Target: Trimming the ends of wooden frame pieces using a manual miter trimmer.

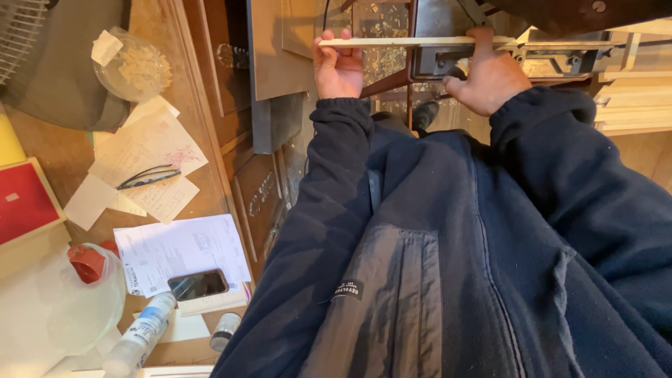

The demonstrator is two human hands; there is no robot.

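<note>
A thin pale wooden strip point(392, 43) lies across the top of the view, resting on a dark metal machine table point(441, 63). My left hand point(337, 66) grips the strip's left end, fingers curled over its far edge. My right hand point(490, 73) presses down on the strip near its middle, beside the machine's black fence part. Both arms are in dark blue fleece sleeves, and my jacket fills the lower right of the view.
A wooden desk point(66, 154) at left holds papers point(178, 248), eyeglasses point(148, 176), a phone point(198, 284), a clear jug with red cap point(84, 280), a white bottle point(140, 336) and a plastic bag of chips point(136, 66). Wood boards point(633, 98) are stacked at right. Shavings litter the floor.
</note>
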